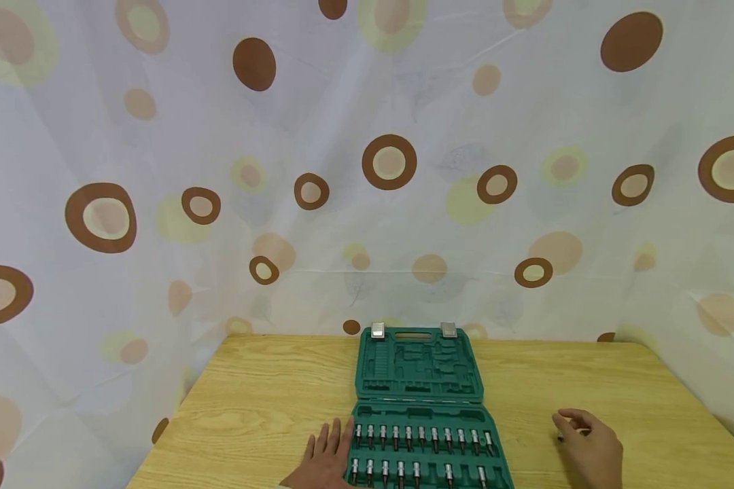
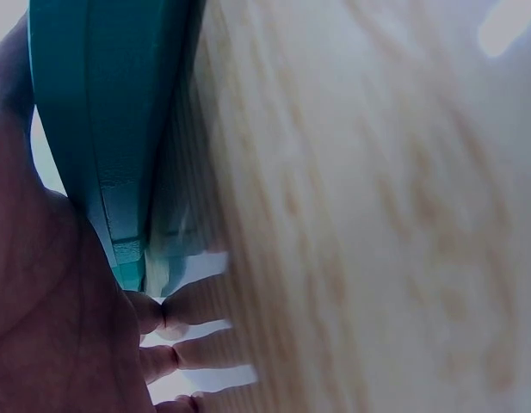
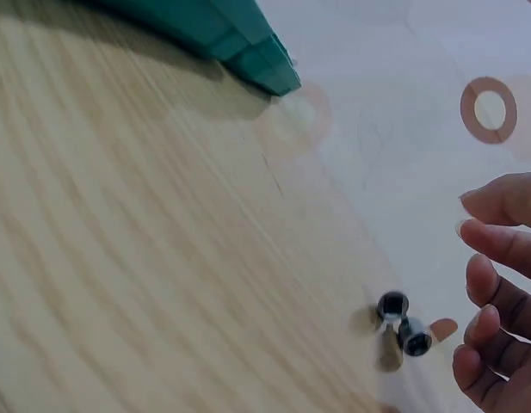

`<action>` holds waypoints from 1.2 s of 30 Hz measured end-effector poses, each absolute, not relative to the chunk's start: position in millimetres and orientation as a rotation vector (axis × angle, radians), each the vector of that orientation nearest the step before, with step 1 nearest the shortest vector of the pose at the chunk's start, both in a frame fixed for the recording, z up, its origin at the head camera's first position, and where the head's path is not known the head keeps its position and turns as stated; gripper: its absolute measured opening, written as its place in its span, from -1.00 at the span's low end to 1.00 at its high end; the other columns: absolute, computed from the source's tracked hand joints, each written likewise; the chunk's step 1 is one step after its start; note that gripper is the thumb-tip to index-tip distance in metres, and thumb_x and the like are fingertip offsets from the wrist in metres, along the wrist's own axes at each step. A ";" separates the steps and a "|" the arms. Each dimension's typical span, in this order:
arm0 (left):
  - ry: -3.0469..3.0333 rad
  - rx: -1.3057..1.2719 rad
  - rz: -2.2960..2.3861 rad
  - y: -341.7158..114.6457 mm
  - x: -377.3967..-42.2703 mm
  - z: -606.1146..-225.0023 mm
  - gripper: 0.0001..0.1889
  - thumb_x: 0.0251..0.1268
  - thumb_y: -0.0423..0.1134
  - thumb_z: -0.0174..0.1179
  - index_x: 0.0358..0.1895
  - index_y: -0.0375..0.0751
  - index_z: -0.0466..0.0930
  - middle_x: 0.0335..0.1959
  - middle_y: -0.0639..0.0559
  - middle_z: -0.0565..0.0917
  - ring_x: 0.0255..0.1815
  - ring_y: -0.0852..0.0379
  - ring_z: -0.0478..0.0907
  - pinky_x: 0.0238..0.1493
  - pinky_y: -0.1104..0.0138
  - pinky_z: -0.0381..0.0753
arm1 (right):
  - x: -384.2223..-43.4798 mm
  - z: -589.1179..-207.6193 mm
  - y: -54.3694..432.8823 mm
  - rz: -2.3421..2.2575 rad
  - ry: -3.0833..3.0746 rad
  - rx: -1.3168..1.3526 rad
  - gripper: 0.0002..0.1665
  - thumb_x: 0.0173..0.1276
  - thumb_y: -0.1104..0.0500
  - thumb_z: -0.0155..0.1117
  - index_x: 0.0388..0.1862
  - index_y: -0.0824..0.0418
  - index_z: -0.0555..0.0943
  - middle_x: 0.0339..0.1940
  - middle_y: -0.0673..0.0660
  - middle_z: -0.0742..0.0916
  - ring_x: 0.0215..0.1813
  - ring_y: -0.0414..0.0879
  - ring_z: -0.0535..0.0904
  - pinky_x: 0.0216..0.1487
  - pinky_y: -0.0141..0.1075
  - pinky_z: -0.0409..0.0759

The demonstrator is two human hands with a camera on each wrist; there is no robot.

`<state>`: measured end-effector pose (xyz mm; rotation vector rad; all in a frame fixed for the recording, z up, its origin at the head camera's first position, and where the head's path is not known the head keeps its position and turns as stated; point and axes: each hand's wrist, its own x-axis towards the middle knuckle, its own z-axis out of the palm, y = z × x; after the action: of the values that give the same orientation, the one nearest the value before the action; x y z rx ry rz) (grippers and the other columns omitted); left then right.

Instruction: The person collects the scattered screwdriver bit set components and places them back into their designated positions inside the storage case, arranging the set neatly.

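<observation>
A green tool case (image 1: 420, 402) lies unfolded on the table, its lid toward the back. Two rows of silver bit sockets (image 1: 408, 435) stand in its near half, the front row with gaps between them. My left hand (image 1: 324, 462) rests at the case's left side, fingers straight and spread; the left wrist view shows the palm (image 2: 58, 301) against the green side wall (image 2: 119, 112). Right of the case, my right hand (image 1: 593, 448) has loosely bent fingers. Two bit sockets (image 3: 415, 336) are close to these fingers (image 3: 497, 245) in the right wrist view, apart from them.
The case sits on a light wooden table (image 1: 269, 387). A pale cloth (image 1: 342, 299) with brown and beige circles hangs behind the table and along both sides. Two metal latches (image 1: 377, 331) stand up at the lid's far edge.
</observation>
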<state>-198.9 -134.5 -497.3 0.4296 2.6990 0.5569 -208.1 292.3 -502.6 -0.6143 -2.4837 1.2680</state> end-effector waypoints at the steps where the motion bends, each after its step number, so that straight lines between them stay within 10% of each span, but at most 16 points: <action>1: 2.700 0.432 0.554 -134.6 -199.0 -497.5 0.05 0.18 0.33 0.17 0.55 -0.14 -0.14 0.50 -0.33 0.02 0.49 -0.37 -0.08 0.37 -0.25 -0.08 | -208.6 -504.5 294.6 1.263 -2.468 -0.650 -0.50 0.42 -0.07 0.16 -0.02 0.36 0.64 -0.44 0.01 0.63 -0.44 -0.18 0.48 -0.41 -0.30 0.41; 9: 2.711 0.455 0.567 -138.7 -201.2 -508.9 0.11 0.10 0.47 0.09 0.57 -0.08 -0.18 0.51 -0.32 0.02 0.50 -0.36 -0.08 0.37 -0.24 -0.07 | -211.7 -515.4 310.3 1.307 -2.426 -0.844 -0.38 0.41 -0.17 0.12 0.05 0.37 0.60 -0.26 0.21 0.67 -0.20 0.12 0.55 -0.26 -0.05 0.47; 36: 2.720 0.441 0.558 -134.3 -198.0 -498.9 0.02 0.22 0.30 0.16 0.55 -0.17 -0.15 0.50 -0.33 0.03 0.49 -0.38 -0.08 0.37 -0.26 -0.08 | -210.9 -518.4 317.8 1.184 -2.572 -0.743 -0.57 0.26 0.05 0.25 -0.16 0.43 0.68 -0.48 0.15 0.72 -0.36 0.11 0.60 -0.36 -0.11 0.49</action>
<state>-198.0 -134.3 -498.9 0.4406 2.7196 0.5581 -210.9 317.8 -518.4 -0.7434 -2.5718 1.1843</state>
